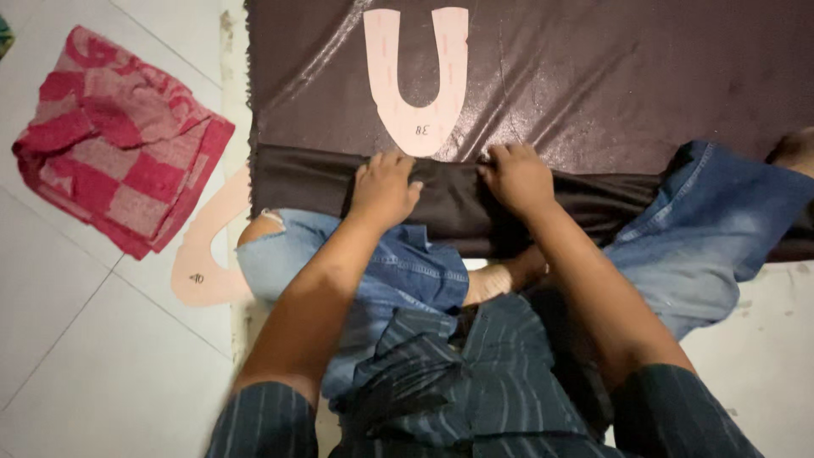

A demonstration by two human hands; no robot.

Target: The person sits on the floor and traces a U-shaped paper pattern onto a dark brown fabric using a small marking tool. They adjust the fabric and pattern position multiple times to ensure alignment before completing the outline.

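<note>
The left hand and the right hand press side by side on the folded near edge of a dark brown sheet spread on the tiled floor — both curl their fingers over the fold, gripping it. A pink U-shaped template lies on the sheet at 12 o'clock from the hands. A second pink template lies at 8 o'clock, a red checked cloth at 9 o'clock.
</note>
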